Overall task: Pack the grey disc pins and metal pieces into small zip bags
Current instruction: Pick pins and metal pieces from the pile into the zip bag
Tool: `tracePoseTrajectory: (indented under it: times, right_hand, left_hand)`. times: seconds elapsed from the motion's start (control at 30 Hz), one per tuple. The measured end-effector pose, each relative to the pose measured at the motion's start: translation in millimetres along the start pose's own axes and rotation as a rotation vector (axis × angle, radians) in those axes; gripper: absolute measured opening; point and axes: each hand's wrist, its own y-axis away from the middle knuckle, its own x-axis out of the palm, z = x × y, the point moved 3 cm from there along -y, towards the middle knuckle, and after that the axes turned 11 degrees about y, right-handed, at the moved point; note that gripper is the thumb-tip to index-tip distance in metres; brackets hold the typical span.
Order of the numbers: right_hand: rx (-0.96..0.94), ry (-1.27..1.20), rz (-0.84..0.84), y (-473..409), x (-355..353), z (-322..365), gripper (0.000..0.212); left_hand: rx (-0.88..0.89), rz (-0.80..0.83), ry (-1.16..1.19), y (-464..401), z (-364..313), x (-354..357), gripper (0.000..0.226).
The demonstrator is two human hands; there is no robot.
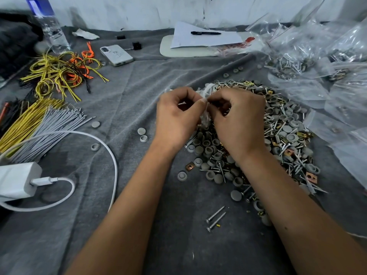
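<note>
I see both hands raised together over the near edge of the heap. My left hand (176,118) has its fingers curled and its thumb pinching the rim of a small clear zip bag (204,116); my right hand (238,120) is curled the same way, pinching the bag's other side, so the bag hangs between the two thumbs. What is inside the bag I cannot make out.

The heap of grey disc pins, screws and copper-coloured metal pieces (282,135) lies directly under and beyond the right hand, spreading away to its right. A few loose grey discs (141,131) sit on the grey cloth (123,96) just left of the left hand, and two screws (215,218) lie nearer me, between the forearms. Far left of the left hand are bundles of yellow wires (59,74), grey cable ties (57,124) and a white charger (17,181). Filled clear bags (309,56) pile up beyond the right hand, to its right.
</note>
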Motion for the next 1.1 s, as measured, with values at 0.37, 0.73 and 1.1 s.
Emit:
tracePoseTrajectory:
  times: [0.37,0.73,1.1]
  right_hand:
    - [-0.028,0.067,0.235,-0.5,12.8,-4.8,0.010]
    - [0.022,-0.088,0.113,-3.4,3.5,-1.0,0.010]
    - [-0.310,0.119,0.655,8.6,20.5,8.3,0.019]
  left_hand:
    - [-0.009,0.010,0.049,-0.1,-0.8,-0.9,0.015]
    - [-0.099,-0.369,0.122,-10.3,6.1,-28.1,0.022]
    - [0.248,-0.779,0.312,-11.7,-26.3,-73.8,0.023]
